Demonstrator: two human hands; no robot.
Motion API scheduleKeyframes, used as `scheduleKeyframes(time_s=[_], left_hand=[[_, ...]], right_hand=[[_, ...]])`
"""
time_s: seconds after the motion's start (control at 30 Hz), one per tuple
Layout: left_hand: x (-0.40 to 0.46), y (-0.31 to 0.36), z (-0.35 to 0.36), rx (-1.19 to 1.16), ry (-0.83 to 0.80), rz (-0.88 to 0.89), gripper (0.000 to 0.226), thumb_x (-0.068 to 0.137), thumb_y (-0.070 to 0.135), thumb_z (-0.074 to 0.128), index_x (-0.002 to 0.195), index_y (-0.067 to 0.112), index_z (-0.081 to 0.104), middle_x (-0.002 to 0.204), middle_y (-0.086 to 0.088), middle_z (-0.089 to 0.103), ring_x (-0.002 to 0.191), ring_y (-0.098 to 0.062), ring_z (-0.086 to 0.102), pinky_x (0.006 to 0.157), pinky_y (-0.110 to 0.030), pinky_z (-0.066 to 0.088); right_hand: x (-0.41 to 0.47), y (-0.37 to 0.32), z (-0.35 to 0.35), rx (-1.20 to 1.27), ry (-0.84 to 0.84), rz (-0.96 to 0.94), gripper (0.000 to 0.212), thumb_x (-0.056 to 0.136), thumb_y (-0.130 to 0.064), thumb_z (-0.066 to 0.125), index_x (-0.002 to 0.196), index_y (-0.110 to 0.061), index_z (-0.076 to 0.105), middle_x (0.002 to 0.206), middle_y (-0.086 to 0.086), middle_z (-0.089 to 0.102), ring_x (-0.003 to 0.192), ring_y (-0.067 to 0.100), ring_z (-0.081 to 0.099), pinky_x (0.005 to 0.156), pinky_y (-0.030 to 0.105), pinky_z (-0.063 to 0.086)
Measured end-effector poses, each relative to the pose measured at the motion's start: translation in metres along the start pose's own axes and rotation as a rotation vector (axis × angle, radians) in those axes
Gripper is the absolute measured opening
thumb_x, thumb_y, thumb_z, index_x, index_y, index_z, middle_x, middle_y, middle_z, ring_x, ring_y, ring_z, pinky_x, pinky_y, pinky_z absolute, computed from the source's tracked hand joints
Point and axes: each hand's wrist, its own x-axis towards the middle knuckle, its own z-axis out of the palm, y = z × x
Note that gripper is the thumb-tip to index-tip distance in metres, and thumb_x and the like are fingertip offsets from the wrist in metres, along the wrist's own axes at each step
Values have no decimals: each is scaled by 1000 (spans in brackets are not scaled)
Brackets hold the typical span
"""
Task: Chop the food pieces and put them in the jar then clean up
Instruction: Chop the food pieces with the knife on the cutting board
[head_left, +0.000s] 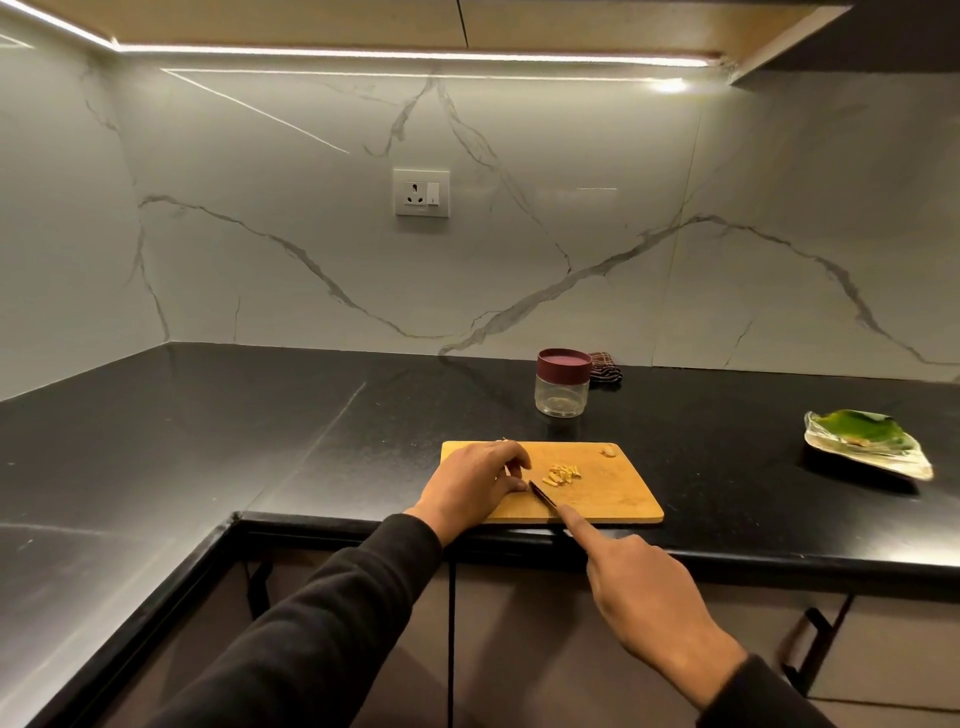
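While the chopping goes on, the jar (563, 383) waits with its lid on, far behind the board (613, 493).

The left hand (475, 486) curls its fingers down on a food piece near the left of the board. The right hand (639, 592) grips the knife (543, 494), one finger straight along it. Cut bits (562, 474) lie just right of the blade. Next I think comes another cut, close to the fingertips.

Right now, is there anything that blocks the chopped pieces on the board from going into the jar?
Yes. The jar has its maroon lid on, so the chopped pieces on the cutting board cannot go in yet. The black counter between board and jar looks free.
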Motion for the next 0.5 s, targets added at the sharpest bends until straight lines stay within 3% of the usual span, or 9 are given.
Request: scheduleKeyframes(time_s=[0.13, 0.27, 0.4, 0.5], left_hand=[[0, 0, 0, -9, 0, 1, 10, 93, 21, 70, 101, 18, 73, 106, 2, 69, 91, -9, 63, 86, -25, 56], [0, -1, 1, -10, -13, -8, 9, 94, 22, 69, 100, 19, 74, 106, 3, 69, 92, -9, 64, 86, -24, 55], [1, -2, 2, 5, -4, -22, 9, 93, 22, 69, 99, 18, 75, 103, 4, 70, 90, -9, 64, 84, -28, 56], [1, -1, 1, 12, -6, -21, 11, 94, 22, 68, 102, 19, 75, 106, 4, 70, 93, -9, 64, 86, -27, 55]], right_hand=[[1, 1, 2, 87, 28, 6, 58, 109, -31, 31, 160, -40, 5, 86, -9, 56, 73, 9, 54, 65, 25, 46], [5, -4, 0, 149, 11, 3, 58, 109, -30, 32, 160, -39, 7, 77, -8, 53, 65, 8, 51, 53, 22, 37], [11, -11, -2, 189, -6, -25, 58, 109, -29, 33, 159, -41, 7, 76, -7, 56, 65, 9, 54, 54, 22, 40], [15, -15, -1, 202, -28, -36, 57, 108, -29, 33, 159, -41, 10, 77, -9, 53, 66, 7, 52, 52, 21, 33]])
